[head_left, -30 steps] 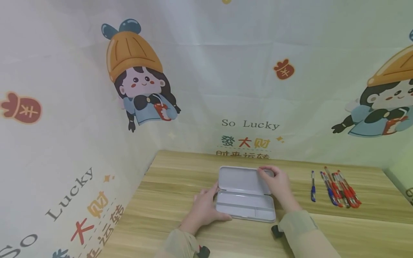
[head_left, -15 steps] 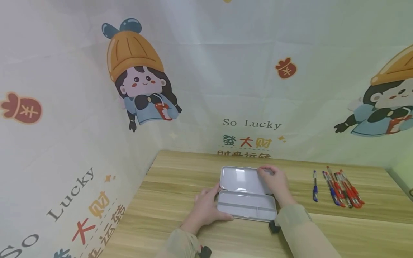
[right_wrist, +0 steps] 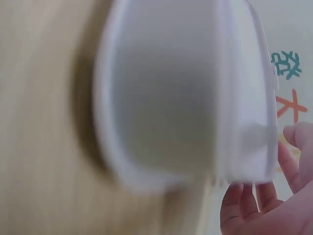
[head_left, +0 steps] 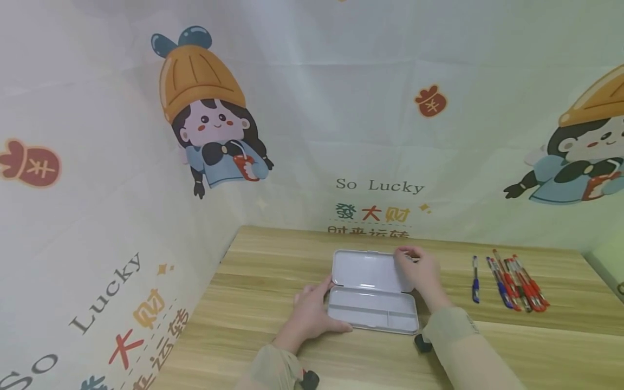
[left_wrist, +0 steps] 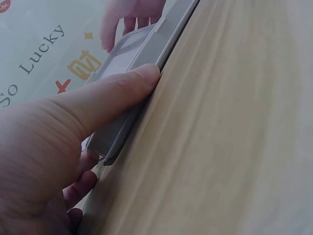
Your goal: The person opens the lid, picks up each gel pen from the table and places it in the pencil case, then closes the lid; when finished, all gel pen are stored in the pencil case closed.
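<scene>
In the head view, a pale pencil case (head_left: pixel 358 313) with divided compartments lies on the wood-grain table (head_left: pixel 263 265), its lid (head_left: pixel 363 271) folded back toward the printed cloth (head_left: pixel 312 108). The left hand (head_left: pixel 312 314) grips the left end, thumb at the near edge; the right hand (head_left: pixel 423 273) is at the lid's right end, fingers loosely bent. Farther right, a blue pen (head_left: pixel 475 280) lies apart from a cluster of pens (head_left: pixel 518 287). In the left wrist view, the left thumb rests on the case's near edge, other fingers curled by its end. In the right wrist view, the case is blurred; the right hand's fingers look relaxed beside the lid, and whether they touch it, I cannot tell.
</scene>
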A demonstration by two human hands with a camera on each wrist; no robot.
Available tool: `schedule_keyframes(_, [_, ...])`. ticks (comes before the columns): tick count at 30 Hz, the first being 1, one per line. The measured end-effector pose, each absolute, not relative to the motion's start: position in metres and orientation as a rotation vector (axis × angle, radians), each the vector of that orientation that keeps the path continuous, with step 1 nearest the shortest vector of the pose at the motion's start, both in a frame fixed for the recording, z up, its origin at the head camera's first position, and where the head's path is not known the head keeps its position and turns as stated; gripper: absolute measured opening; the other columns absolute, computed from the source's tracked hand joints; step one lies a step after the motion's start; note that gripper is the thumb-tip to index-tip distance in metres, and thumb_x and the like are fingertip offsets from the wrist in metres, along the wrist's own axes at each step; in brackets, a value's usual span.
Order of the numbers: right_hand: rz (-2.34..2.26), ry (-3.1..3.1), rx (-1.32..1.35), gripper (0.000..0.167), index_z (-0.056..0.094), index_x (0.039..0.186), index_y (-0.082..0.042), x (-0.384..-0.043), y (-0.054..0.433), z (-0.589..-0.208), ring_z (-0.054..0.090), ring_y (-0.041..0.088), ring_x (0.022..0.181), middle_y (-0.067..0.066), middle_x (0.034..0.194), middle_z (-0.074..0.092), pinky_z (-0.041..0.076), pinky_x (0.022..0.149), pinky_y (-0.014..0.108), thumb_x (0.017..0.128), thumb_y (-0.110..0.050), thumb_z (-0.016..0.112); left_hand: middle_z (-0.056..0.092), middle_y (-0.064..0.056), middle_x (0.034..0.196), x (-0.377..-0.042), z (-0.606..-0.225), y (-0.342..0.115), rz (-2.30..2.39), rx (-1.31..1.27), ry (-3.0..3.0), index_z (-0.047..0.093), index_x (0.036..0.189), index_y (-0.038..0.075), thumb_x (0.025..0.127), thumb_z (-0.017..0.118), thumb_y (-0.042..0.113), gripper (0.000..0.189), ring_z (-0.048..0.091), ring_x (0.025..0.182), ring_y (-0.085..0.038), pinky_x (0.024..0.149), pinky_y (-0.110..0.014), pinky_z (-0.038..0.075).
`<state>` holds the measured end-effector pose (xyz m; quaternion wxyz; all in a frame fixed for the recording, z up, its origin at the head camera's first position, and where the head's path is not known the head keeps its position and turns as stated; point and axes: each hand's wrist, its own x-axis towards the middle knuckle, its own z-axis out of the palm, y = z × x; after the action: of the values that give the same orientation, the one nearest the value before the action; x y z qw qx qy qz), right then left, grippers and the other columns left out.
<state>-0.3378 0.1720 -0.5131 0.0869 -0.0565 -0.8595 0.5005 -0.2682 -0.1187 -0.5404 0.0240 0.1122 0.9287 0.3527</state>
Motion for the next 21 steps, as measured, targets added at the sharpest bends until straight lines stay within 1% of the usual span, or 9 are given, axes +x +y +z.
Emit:
schedule_keyframes(1, [1.456,-2.561,-0.160,0.041,0.074,0.133,-0.001,-0.336,0.176,-0.510,0.068,0.044,0.129,0.027,0.138,0.073,0.055,0.099,0.041,0.107,-0.032,0.067,0.061,-0.011,0.160,-0.269,-0.541,-0.119,1.092,0.344,2.871,0.036,0.173,0.016,0.059,0.108,0.050,0.138,0.050,0.144,-0.036,0.112,-0.054,0.036])
schedule_keyframes(3, [1.405,-2.572,-0.156,0.042,0.072,0.136,-0.002,-0.334,0.185,-0.505,0.071,0.042,0.121,0.026,0.132,0.074,0.053,0.088,0.031,0.108,-0.033,0.064,0.061,-0.012,0.161,-0.269,-0.542,-0.119,1.096,0.340,2.870,0.036,0.173,0.016,0.060,0.108,0.050,0.139,0.049,0.145,-0.036,0.112,-0.054,0.036])
schedule_keyframes(4, [1.374,-2.583,-0.156,0.043,0.070,0.138,-0.002,-0.334,0.191,-0.502,0.072,0.041,0.119,0.025,0.131,0.074,0.052,0.084,0.028,0.109,-0.034,0.063,0.061,-0.012,0.161,-0.270,-0.542,-0.119,1.095,0.341,2.871,0.036,0.173,0.016,0.060,0.108,0.050,0.139,0.049,0.145,-0.036,0.112,-0.055,0.036])
schedule_keyframes(6, [1.331,-2.610,-0.161,0.046,0.066,0.142,-0.002,-0.332,0.203,-0.498,0.071,0.042,0.119,0.026,0.134,0.072,0.050,0.081,0.026,0.110,-0.034,0.060,0.061,-0.012,0.160,-0.270,-0.543,-0.119,1.091,0.340,2.873,0.036,0.173,0.016,0.060,0.108,0.051,0.139,0.049,0.145,-0.036,0.113,-0.055,0.036])
schedule_keyframes(8, [1.280,-2.634,-0.175,0.048,0.063,0.145,-0.001,-0.330,0.217,-0.494,0.070,0.043,0.120,0.027,0.136,0.070,0.050,0.078,0.026,0.111,-0.035,0.058,0.061,-0.013,0.160,-0.271,-0.544,-0.120,1.083,0.342,2.879,0.036,0.173,0.015,0.060,0.108,0.051,0.139,0.049,0.145,-0.037,0.113,-0.055,0.037])
schedule_keyframes(12, [1.177,-2.648,-0.198,0.051,0.061,0.147,0.002,-0.324,0.246,-0.491,0.069,0.045,0.117,0.030,0.136,0.069,0.051,0.073,0.029,0.112,-0.034,0.056,0.061,-0.014,0.159,-0.272,-0.545,-0.119,1.075,0.353,2.886,0.036,0.173,0.013,0.060,0.107,0.052,0.139,0.050,0.145,-0.037,0.113,-0.057,0.036])
schedule_keyframes(16, [1.062,-2.645,-0.242,0.053,0.062,0.147,0.003,-0.314,0.275,-0.490,0.069,0.047,0.116,0.031,0.136,0.069,0.053,0.074,0.036,0.112,-0.036,0.053,0.062,-0.014,0.159,-0.272,-0.545,-0.119,1.075,0.363,2.893,0.036,0.172,0.013,0.060,0.107,0.053,0.139,0.051,0.144,-0.037,0.112,-0.056,0.036])
schedule_keyframes(19, [1.013,-2.645,-0.297,0.056,0.061,0.148,0.004,-0.305,0.296,-0.490,0.068,0.048,0.118,0.032,0.138,0.067,0.053,0.079,0.043,0.112,-0.038,0.051,0.062,-0.014,0.158,-0.271,-0.545,-0.119,1.084,0.364,2.888,0.037,0.172,0.013,0.060,0.107,0.052,0.138,0.051,0.143,-0.037,0.113,-0.056,0.036])
schedule_keyframes(21, [1.006,-2.637,-0.331,0.057,0.060,0.148,0.005,-0.298,0.311,-0.493,0.068,0.049,0.118,0.034,0.139,0.067,0.053,0.079,0.044,0.112,-0.037,0.050,0.063,-0.016,0.157,-0.270,-0.545,-0.119,1.078,0.369,2.887,0.037,0.172,0.012,0.060,0.107,0.052,0.138,0.051,0.143,-0.038,0.113,-0.057,0.037])
